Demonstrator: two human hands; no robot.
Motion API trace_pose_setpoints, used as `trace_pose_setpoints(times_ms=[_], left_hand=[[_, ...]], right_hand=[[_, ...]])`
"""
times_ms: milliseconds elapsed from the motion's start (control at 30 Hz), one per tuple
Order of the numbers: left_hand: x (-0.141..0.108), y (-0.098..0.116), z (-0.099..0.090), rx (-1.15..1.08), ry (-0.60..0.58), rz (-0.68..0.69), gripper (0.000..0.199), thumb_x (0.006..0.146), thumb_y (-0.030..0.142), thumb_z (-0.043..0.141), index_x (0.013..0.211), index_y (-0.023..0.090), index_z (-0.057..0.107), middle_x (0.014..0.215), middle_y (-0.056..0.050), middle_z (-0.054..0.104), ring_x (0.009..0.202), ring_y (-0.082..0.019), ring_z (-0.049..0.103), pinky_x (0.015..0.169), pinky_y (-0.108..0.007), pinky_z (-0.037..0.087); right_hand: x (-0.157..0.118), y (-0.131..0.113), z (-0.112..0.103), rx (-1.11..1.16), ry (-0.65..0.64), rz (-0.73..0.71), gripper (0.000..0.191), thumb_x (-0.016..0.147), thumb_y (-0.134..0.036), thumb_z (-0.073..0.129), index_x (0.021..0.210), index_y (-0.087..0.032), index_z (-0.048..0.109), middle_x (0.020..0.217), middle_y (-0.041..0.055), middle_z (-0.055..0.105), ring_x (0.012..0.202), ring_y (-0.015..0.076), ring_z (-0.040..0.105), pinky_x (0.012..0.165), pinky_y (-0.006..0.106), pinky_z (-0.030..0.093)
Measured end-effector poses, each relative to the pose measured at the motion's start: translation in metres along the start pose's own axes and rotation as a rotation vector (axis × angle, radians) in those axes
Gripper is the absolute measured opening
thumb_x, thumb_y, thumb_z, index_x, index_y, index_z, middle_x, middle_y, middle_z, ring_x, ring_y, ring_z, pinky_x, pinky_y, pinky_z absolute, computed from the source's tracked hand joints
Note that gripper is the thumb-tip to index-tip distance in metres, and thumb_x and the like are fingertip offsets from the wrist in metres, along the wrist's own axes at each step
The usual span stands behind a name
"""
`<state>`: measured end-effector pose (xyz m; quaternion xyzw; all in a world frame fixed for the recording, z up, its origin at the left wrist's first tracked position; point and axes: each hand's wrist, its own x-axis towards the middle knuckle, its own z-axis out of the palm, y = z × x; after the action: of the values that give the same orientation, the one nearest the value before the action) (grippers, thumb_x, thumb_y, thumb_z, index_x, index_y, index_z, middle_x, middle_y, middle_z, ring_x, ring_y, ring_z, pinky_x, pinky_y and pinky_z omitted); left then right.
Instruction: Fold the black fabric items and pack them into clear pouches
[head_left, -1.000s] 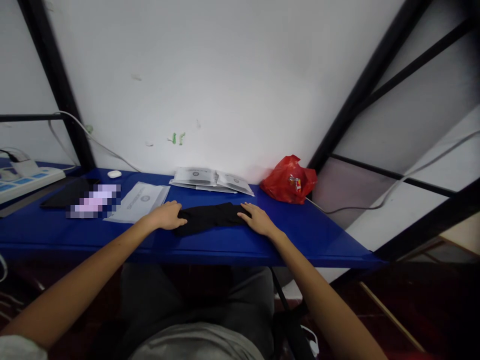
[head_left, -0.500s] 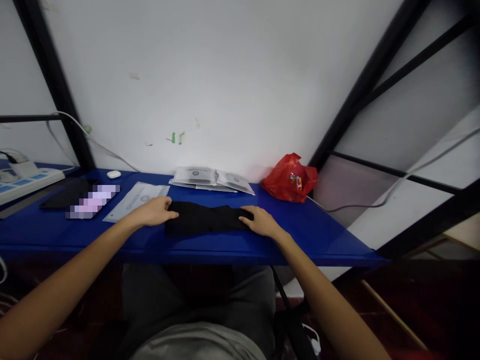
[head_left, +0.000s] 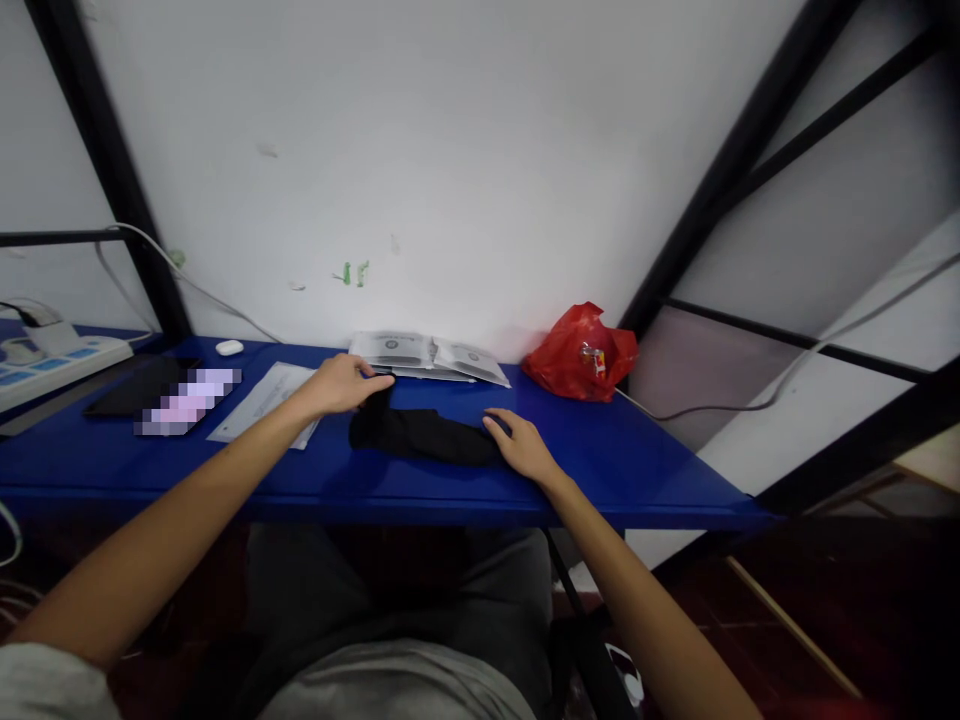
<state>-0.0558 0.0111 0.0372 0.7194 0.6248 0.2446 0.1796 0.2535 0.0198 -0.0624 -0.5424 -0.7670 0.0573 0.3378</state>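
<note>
A long piece of black cloth, apparently a black sock (head_left: pixel 431 436), lies across the blue table in front of me. Its left end bends upward and away from me, where my left hand (head_left: pixel 343 384) pinches it between thumb and fingers. My right hand (head_left: pixel 523 445) rests at the other end, palm down, thumb and fingers slightly apart, touching the cloth and the tabletop. Partly under my left forearm is a flat clear plastic bag (head_left: pixel 259 405) with printing on it. Behind the cloth, several pale printed bags (head_left: pixel 397 350) lie stacked against the wall.
A red plastic bag (head_left: pixel 581 355) sits at the back right of the blue table (head_left: pixel 615 470). To the left are a phone (head_left: pixel 191 400), a dark flat object (head_left: pixel 131 385), a small white case (head_left: pixel 229 347) and a power strip (head_left: pixel 71 365). Black metal posts flank the table.
My left hand has moved up and to the right, drawing the cloth's left end away from me into a bend. My right hand stays at the right end.
</note>
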Motion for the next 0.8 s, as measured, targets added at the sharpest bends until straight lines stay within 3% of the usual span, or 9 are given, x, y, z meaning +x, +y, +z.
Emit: trace_pose_setpoints(times_ms=[67,200,300,367,467,567,700,800], left_hand=[[-0.006,0.005,0.017,-0.069,-0.062,0.111,0.042,0.08,0.049,0.05,0.101,0.015,0.063,0.08,-0.006,0.07,0.071,-0.019,0.063,0.063,-0.028,0.046],[-0.018,0.001,0.047,0.044,-0.184,0.319,0.028,0.082,0.035,0.048,0.092,0.016,0.067,0.079,-0.005,0.068,0.071,-0.018,0.062,0.066,-0.028,0.045],[-0.023,-0.004,0.053,0.066,-0.187,0.385,0.029,0.083,0.033,0.047,0.095,0.017,0.067,0.084,-0.006,0.068,0.075,-0.018,0.062,0.068,-0.028,0.045],[-0.025,-0.007,0.051,0.034,-0.145,0.397,0.029,0.084,0.035,0.046,0.096,0.018,0.067,0.087,-0.005,0.067,0.076,-0.017,0.061,0.07,-0.027,0.045],[-0.024,-0.017,0.048,0.008,-0.028,0.367,0.031,0.085,0.037,0.046,0.098,0.018,0.066,0.088,-0.005,0.066,0.078,-0.017,0.06,0.073,-0.028,0.046],[-0.023,-0.03,0.049,0.044,0.097,0.274,0.031,0.084,0.035,0.045,0.102,0.015,0.063,0.091,-0.007,0.065,0.082,-0.019,0.06,0.078,-0.03,0.046],[-0.025,-0.041,0.049,0.168,0.162,0.084,0.039,0.086,0.042,0.041,0.107,0.014,0.059,0.097,-0.011,0.065,0.089,-0.024,0.061,0.079,-0.033,0.046],[-0.027,-0.039,0.047,0.24,0.114,-0.049,0.048,0.086,0.054,0.036,0.095,0.016,0.064,0.097,-0.012,0.067,0.092,-0.028,0.062,0.076,-0.035,0.046]], right_hand=[[0.0,0.001,0.0,-0.007,0.007,-0.007,0.036,0.09,-0.04,0.043,0.112,-0.02,0.062,0.114,0.01,0.066,0.107,0.0239,0.06,0.098,0.042,0.044],[0.001,-0.011,-0.001,-0.024,0.067,-0.051,0.036,0.09,-0.038,0.044,0.113,-0.018,0.062,0.116,0.0117,0.064,0.111,0.0245,0.058,0.1,0.042,0.042],[0.001,-0.037,0.0,-0.04,0.09,-0.133,0.035,0.09,-0.037,0.045,0.116,-0.02,0.061,0.125,0.011,0.059,0.119,0.0243,0.052,0.104,0.044,0.038],[0.001,-0.06,0.003,-0.052,0.022,-0.21,0.036,0.091,-0.038,0.044,0.119,-0.023,0.06,0.133,0.0093,0.054,0.124,0.0237,0.048,0.105,0.045,0.037],[0.003,-0.092,0.01,-0.08,-0.12,-0.359,0.039,0.091,-0.041,0.044,0.124,-0.023,0.057,0.14,0.0091,0.046,0.13,0.0232,0.041,0.108,0.045,0.033],[0.008,-0.108,0.019,-0.094,-0.224,-0.431,0.042,0.092,-0.043,0.043,0.126,-0.021,0.056,0.142,0.0117,0.044,0.133,0.0244,0.037,0.109,0.046,0.03],[0.013,-0.104,0.027,-0.1,-0.277,-0.421,0.041,0.092,-0.044,0.042,0.121,-0.022,0.06,0.141,0.0123,0.045,0.132,0.0264,0.038,0.109,0.049,0.029],[0.014,-0.094,0.028,-0.078,-0.295,-0.406,0.042,0.093,-0.044,0.041,0.122,-0.021,0.06,0.139,0.0134,0.047,0.131,0.0266,0.04,0.107,0.048,0.031]])
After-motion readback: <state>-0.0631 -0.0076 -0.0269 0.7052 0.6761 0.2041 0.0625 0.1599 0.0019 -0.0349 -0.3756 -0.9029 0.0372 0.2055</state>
